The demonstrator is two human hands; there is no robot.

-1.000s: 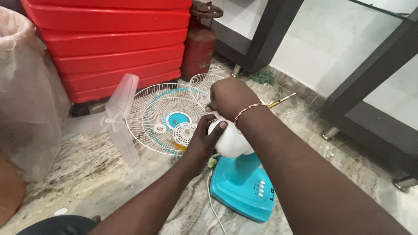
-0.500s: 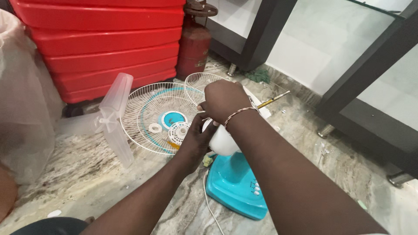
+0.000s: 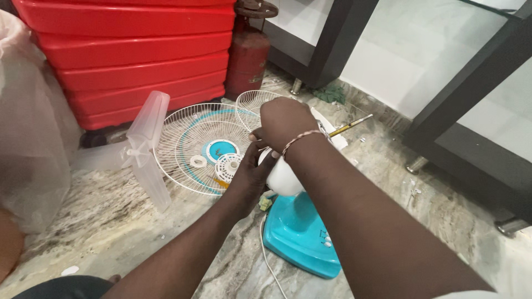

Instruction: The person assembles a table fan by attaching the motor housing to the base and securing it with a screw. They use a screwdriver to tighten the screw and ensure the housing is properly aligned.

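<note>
Left hand clasps the white motor housing while right hand pinches something at its front (hidden); fan reassembly judged underway, needing steady alignment.

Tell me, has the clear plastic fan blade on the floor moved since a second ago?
No. The clear plastic fan blade keeps its place beside the white wire grille; only the camera shifted.

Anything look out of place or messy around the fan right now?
Yes: the fan is in pieces. The wire guard and clear blade lie loose on the floor, apart from the white motor housing that both the left hand and right hand grip. Small debris dots the floor.
</note>
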